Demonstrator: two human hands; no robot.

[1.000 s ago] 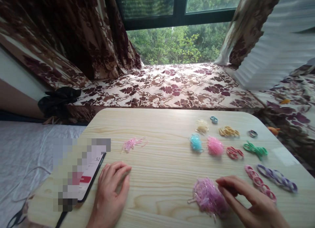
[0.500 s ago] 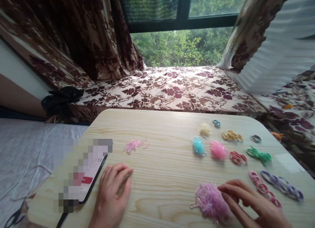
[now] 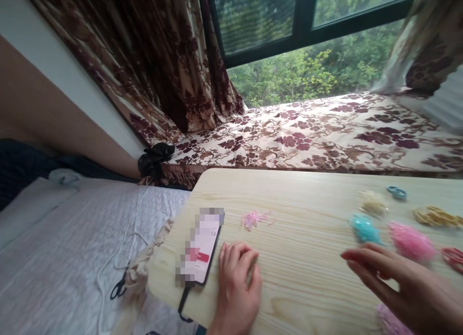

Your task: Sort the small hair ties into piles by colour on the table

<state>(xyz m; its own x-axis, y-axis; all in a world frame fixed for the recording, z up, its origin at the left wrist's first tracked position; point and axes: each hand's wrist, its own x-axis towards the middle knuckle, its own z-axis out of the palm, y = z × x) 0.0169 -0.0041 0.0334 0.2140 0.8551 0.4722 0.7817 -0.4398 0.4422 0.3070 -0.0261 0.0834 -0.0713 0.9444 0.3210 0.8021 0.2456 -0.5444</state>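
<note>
My left hand (image 3: 238, 277) rests on the table beside the phone (image 3: 207, 258), fingers loosely stretched and thumb apart, holding nothing. Above the table at the right, my right hand (image 3: 401, 277) has thumb and forefinger pinched together; whatever is between the tips is too small to make out. Partly hidden under that hand lies a heap of purple thin elastic bands (image 3: 388, 318). Just beyond it are a teal bundle (image 3: 363, 227) and a bright pink bundle (image 3: 412, 241). A small pale pink pile of bands (image 3: 255, 220) lies ahead of my left hand.
Farther back are a cream bundle (image 3: 372, 203), blue hair ties (image 3: 397, 193) and yellow hair ties (image 3: 436, 216). Red hair ties (image 3: 454, 258) sit at the right edge. A cable (image 3: 183, 303) runs from the phone. Left of the table is a bed (image 3: 79, 258); behind it, a cloth-covered window ledge (image 3: 296, 141).
The view has swung left, so the table things appear farther right. My right hand has lifted away from the purple heap, fingers pinched. My left hand stays beside the phone.
</note>
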